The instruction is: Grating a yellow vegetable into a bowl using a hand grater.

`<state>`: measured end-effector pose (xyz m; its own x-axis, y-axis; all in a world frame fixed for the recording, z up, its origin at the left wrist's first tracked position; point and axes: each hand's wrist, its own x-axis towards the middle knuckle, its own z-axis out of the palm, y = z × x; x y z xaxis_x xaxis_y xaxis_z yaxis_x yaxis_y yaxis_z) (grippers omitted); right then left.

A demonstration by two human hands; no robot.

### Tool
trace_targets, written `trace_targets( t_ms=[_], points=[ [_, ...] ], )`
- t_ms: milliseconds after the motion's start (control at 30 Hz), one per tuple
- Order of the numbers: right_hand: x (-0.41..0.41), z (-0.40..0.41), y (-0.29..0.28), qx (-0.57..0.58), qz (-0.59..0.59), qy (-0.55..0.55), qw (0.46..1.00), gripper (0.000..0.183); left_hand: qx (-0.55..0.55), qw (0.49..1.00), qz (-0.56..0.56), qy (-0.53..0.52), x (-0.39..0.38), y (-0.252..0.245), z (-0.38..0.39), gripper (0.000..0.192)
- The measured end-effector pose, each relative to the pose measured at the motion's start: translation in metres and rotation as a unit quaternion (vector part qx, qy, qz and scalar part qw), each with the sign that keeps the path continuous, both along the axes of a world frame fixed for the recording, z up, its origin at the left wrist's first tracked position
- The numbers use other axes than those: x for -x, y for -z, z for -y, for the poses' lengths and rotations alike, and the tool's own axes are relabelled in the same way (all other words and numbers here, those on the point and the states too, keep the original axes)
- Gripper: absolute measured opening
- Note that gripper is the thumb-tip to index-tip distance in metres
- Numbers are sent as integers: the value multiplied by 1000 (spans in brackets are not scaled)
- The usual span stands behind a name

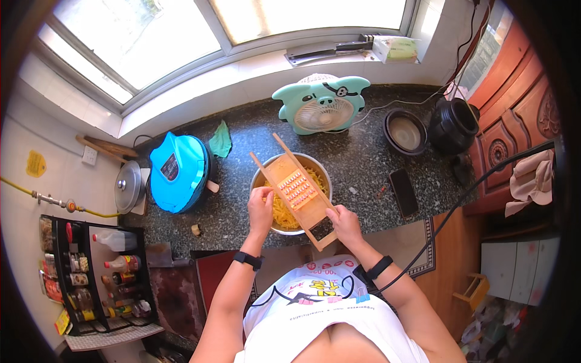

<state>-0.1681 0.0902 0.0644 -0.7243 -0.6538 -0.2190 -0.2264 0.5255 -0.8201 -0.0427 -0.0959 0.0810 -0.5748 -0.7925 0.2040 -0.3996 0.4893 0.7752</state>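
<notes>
A wooden grater (278,170) with a perforated metal plate (297,190) lies tilted across a metal bowl (330,174). My right hand (347,227) grips its right rail near the lower end. Yellow shreds (285,213) fill much of the bowl and show on both sides of the board. At the bowl's left rim is my left hand (261,211), fingers bent and drawn together close to the grater's left rail. Whether those fingertips hold anything cannot be made out. The grater covers the middle of the bowl.
Behind the bowl stands a pig-shaped fan (324,106); its cord runs right. A blue-lidded appliance (178,174) and green leaf (221,139) are to the left. Rightward are a phone (403,193), dark bowl (405,131) and black pot (454,125). A cleaver (311,53) lies on the sill.
</notes>
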Motion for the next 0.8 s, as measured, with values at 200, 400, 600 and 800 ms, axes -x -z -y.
trace_targets(
  t_ms=[200,400,600,800],
  points=[
    [-4,1,-12,45,-47,11,998,27,175,984,-23,40,26,-26,-19,15],
    [-6,1,-21,67,-157,19,985,23,88,994,-50,41,20,-14,-10,10],
    [-7,6,-61,134,-246,13,960,18,-5,999,-38,12,-9,-3,-8,11],
    [-9,10,-52,104,-432,-74,893,14,-179,983,34,-5,-15,11,-9,15]
  ],
)
